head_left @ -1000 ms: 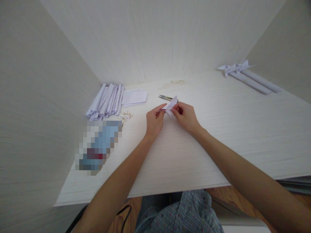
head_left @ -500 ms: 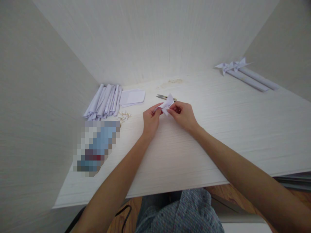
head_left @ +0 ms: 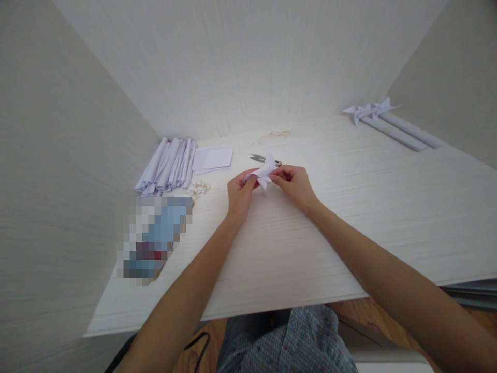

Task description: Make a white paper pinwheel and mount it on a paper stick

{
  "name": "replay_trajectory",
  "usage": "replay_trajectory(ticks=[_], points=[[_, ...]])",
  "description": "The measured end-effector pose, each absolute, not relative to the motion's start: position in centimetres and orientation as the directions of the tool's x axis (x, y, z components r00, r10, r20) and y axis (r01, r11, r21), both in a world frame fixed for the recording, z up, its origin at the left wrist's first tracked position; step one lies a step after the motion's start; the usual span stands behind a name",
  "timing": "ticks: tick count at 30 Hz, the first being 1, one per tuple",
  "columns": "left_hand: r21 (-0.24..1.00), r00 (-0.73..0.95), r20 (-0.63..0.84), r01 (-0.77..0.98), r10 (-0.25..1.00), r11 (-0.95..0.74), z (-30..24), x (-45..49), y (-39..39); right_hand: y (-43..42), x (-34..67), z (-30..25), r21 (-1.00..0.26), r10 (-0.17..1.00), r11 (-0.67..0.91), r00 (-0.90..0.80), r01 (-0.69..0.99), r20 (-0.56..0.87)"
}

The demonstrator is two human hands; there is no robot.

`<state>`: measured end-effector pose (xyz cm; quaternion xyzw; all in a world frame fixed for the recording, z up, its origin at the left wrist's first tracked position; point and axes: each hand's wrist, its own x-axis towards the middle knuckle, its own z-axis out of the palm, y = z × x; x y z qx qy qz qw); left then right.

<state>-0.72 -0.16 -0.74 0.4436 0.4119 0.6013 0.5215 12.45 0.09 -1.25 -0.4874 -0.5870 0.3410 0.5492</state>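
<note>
Both hands meet over the middle of the white desk (head_left: 349, 217), pinching a small folded piece of white paper (head_left: 264, 171). My left hand (head_left: 239, 194) grips its left end with thumb and fingers closed. My right hand (head_left: 295, 184) pinches its right side, fingers curled. The paper is held just above the desk surface. Small scissors (head_left: 261, 158) lie right behind the paper, partly hidden by it.
A bundle of rolled white paper tubes (head_left: 169, 165) lies at the back left, with flat white paper squares (head_left: 214, 158) beside it and tiny pins (head_left: 199, 188) in front. A blurred-out object (head_left: 155, 238) lies at the left. Two finished paper pinwheels (head_left: 388, 122) rest at the far right.
The folded paper has been turned and lowered slightly between the fingers. Both hands stayed in place, still pinching it.
</note>
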Motion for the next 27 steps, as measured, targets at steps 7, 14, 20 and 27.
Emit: replay_trajectory(ticks=[7, 14, 20, 27], points=[[0.963, -0.022, 0.108, -0.245, 0.994, -0.11, -0.7, -0.7, -0.2, -0.1, 12.4, -0.9, -0.941, 0.947, 0.281, 0.104, 0.191, 0.304], [0.979, 0.039, 0.136, -0.161, 0.99, -0.129, -0.7, -0.6, -0.4, -0.2, 12.4, -0.7, -0.94, 0.947, 0.277, 0.108, 0.2, 0.302], [0.98, -0.009, 0.136, -0.142, 0.991, -0.136, -0.5, -0.7, -0.4, -0.8, 12.2, -0.5, -0.914, 0.938, 0.328, 0.031, 0.239, 0.345], [0.981, -0.047, 0.184, -0.059, 0.982, -0.187, -0.3, -0.6, -0.5, -1.2, 12.0, -0.2, -0.833, 0.902, 0.406, -0.019, 0.375, 0.431]])
